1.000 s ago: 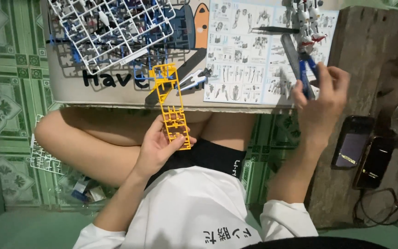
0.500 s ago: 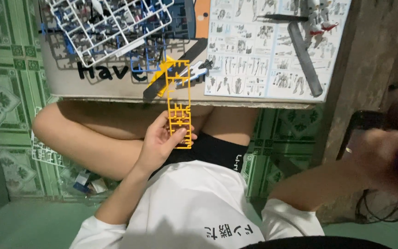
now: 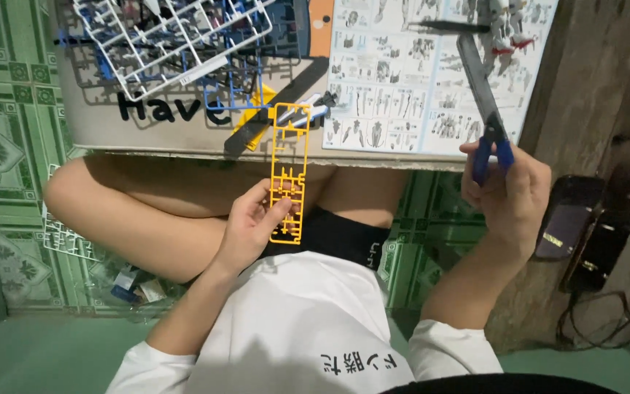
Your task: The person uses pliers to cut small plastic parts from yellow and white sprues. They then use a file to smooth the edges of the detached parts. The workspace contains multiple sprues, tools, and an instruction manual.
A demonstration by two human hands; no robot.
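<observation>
Yellow plastic parts frame (image 3: 289, 172), narrow, ladder-like, pinched at lower end by left hand (image 3: 251, 228), over bare knee. Blue-handled nippers (image 3: 491, 140) clasped in closed right hand (image 3: 508, 193), dark blades up. Beyond: white runner grid (image 3: 173, 36) and blue runner (image 3: 236, 82) on grey cardboard box (image 3: 147, 120); printed instruction sheet (image 3: 410, 80), flat, white, beside them. Green patterned floor tiles (image 3: 1, 109) left.

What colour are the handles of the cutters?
Blue handles, held in the right hand; the head view shows them.

Dark phone screen (image 3: 564, 228) right, on wooden surface (image 3: 592, 87).
</observation>
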